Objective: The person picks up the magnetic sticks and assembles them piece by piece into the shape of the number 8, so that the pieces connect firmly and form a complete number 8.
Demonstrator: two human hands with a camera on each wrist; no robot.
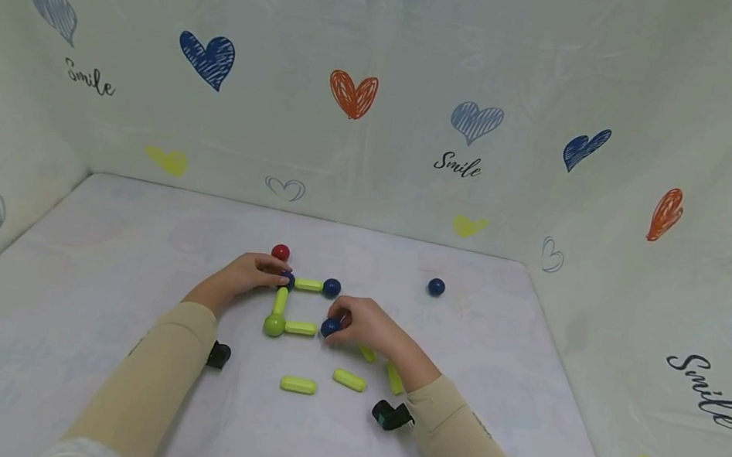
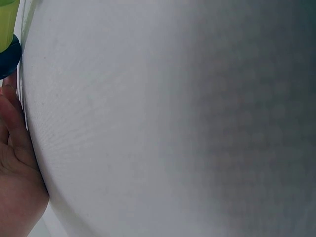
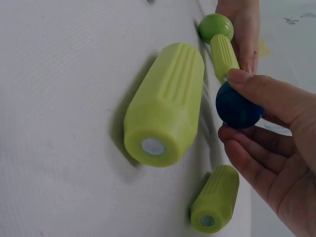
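Note:
A magnetic rod-and-ball figure lies on the table: a blue ball (image 1: 287, 280) at one corner, a green ball (image 1: 274, 325) at the other, yellow-green rods (image 1: 281, 301) between and beside them. Its upper rod (image 1: 309, 285) ends in another blue ball (image 1: 332, 288). My left hand (image 1: 254, 273) holds the corner blue ball between thumb and fingers. With thumb and fingertips my right hand (image 3: 281, 133) pinches a blue ball (image 3: 239, 106) close to the free end of the lower rod (image 3: 223, 57); contact is unclear. Something red (image 1: 346, 321) shows partly behind the right fingers.
A red ball (image 1: 281, 252) lies beyond the left hand, a lone blue ball (image 1: 436, 287) at the back right. Loose rods (image 1: 298, 384) lie nearer the front, some beside the right forearm. Black wrist cameras (image 1: 392, 416) sit under both wrists. Patterned cloth walls (image 1: 405, 47) enclose the table.

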